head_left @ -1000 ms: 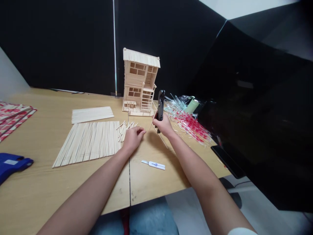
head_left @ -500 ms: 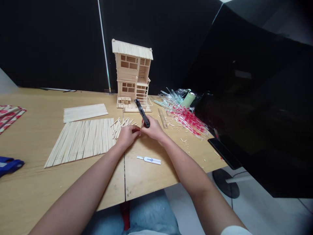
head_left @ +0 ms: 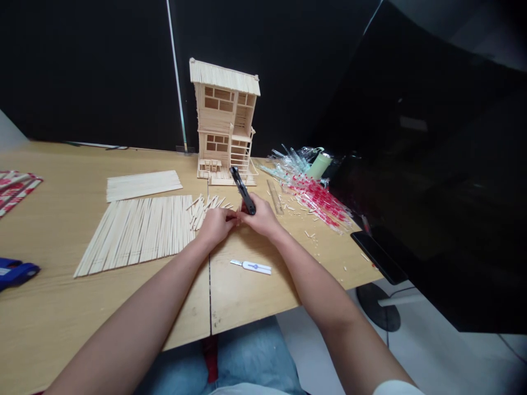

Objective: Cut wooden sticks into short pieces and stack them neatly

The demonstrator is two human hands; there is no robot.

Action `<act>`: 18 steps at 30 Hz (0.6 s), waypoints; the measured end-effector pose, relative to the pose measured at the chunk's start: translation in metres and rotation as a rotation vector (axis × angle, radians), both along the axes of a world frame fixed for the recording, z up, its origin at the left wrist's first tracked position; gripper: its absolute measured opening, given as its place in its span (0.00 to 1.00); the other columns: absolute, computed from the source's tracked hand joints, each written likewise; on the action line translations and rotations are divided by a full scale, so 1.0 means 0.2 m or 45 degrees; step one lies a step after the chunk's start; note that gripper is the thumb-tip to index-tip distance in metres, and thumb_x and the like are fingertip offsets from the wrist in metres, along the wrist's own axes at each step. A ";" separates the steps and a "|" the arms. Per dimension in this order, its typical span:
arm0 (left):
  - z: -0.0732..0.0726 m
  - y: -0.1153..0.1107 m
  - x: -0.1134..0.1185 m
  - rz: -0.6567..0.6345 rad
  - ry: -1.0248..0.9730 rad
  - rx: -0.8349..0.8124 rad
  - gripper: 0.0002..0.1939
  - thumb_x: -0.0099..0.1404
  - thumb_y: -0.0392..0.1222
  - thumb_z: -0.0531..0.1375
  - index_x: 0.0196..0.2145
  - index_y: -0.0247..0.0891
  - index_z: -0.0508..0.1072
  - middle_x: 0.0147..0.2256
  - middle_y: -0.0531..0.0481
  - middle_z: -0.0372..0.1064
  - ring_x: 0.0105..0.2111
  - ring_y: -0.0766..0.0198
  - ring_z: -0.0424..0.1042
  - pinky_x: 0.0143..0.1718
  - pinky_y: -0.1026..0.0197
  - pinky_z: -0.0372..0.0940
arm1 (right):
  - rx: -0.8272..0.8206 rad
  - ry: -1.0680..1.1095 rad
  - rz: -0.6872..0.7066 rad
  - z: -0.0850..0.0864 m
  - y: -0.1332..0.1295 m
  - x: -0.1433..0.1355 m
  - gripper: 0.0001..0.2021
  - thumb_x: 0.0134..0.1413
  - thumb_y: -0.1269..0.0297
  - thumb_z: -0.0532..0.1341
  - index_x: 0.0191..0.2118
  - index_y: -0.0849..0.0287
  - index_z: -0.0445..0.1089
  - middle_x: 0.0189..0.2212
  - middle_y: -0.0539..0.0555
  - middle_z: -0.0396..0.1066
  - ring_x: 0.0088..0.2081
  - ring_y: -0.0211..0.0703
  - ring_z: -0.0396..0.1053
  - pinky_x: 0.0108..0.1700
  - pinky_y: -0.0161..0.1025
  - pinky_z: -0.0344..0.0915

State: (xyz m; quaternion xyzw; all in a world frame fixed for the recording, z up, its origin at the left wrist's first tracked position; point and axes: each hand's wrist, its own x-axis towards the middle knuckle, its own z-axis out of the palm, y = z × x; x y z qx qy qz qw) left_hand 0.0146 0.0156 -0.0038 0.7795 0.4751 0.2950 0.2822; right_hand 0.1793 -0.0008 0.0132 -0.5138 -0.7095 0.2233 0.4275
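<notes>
My left hand (head_left: 216,225) is closed in a pinch, its fingertips meeting those of my right hand over the table. What shows between them looks like a short piece of thin wooden stick (head_left: 239,218), mostly covered by fingers. A long black tool, like a folding knife (head_left: 242,189), is gripped in my right hand (head_left: 260,215) and points up and away. Left of my hands lie loose short sticks (head_left: 200,213) and a wide row of thin wooden sticks (head_left: 142,230). A white craft knife (head_left: 256,267) with its blade out rests nearer to me.
Behind my hands stands a two-storey stick house (head_left: 224,118). A flat stick panel (head_left: 144,185) lies back left, a blue tool (head_left: 16,272) at far left. To the right are a ruler (head_left: 275,196), plastic-wrapped red bundles (head_left: 321,203), a green cylinder (head_left: 319,165) and a phone-like black slab (head_left: 377,257).
The black tool and both hands have shifted slightly right, fingertips still together. The whole view has moved a little with my head.
</notes>
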 end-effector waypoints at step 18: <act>-0.03 0.04 0.01 -0.050 -0.031 -0.009 0.11 0.60 0.45 0.61 0.33 0.39 0.82 0.29 0.51 0.80 0.30 0.60 0.75 0.35 0.62 0.62 | 0.033 0.003 -0.047 -0.02 0.00 0.00 0.08 0.48 0.64 0.64 0.32 0.55 0.62 0.27 0.44 0.67 0.29 0.38 0.66 0.34 0.34 0.61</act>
